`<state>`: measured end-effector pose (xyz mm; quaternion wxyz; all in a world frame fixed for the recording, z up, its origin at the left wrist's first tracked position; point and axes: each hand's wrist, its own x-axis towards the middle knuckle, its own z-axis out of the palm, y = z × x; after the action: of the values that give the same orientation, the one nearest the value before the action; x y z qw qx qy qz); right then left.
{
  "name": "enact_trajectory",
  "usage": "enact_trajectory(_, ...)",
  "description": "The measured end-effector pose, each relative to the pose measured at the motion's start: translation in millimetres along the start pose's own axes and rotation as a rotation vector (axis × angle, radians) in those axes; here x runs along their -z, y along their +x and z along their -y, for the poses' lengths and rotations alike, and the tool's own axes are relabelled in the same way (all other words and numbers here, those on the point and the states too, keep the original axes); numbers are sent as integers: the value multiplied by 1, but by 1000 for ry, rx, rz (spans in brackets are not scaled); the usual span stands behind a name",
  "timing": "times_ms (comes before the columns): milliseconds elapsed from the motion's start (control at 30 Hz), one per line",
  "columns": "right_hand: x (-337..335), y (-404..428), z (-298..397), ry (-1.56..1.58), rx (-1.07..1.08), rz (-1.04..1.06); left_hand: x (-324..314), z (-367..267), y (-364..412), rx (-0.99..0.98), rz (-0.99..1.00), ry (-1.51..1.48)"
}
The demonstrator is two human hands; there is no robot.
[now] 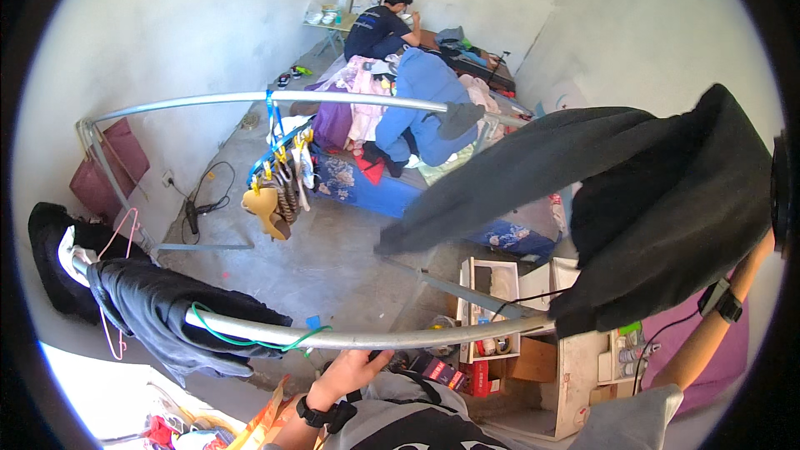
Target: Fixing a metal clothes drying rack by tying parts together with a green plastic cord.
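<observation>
A black long-sleeved garment is spread out in the air at the right, above the near metal rail. Its long sleeve reaches left and is blurred. My right arm is raised beside it; my right hand is mostly hidden by the cloth and the picture's rim, and appears to grip it. Just below the near rail is my left hand, its fingers at the rail's lower edge; I cannot tell if they touch it. A green wire hanger loops around the rail to the left, beside a dark draped garment.
A blue clip hanger with socks hangs from the far rail. Behind it stands a bed heaped with clothes, where a person sits holding a bowl. A pink hanger is at left. Drawers and boxes stand lower right.
</observation>
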<state>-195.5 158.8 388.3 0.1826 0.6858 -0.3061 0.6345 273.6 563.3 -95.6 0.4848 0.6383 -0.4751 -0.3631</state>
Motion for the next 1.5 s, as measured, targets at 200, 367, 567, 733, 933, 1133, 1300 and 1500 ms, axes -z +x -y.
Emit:
enact_trajectory(200,111,-18,-43,61,-385,-254,-20,8,15,-72,11,-7)
enact_trajectory(367,194,-35,-110,-320,-167,-113,-30,1,36,-130,180,89)
enact_trajectory(567,217,-107,-129,-332,-249,68,-52,21,45,-4,211,112)
enact_trajectory(733,150,-218,-55,-294,-588,184,-64,46,47,26,290,160)
enact_trajectory(933,83,-272,-83,-292,-662,235,-75,60,73,-7,222,65)
enact_trajectory(1133,-65,-249,-151,-272,-489,313,-93,38,87,299,-69,0)
enact_trajectory(1300,-253,-121,-236,-274,-237,310,-112,35,75,302,-286,41)
enact_trajectory(1500,-429,-6,-260,39,-311,756,-121,46,51,418,-531,74)
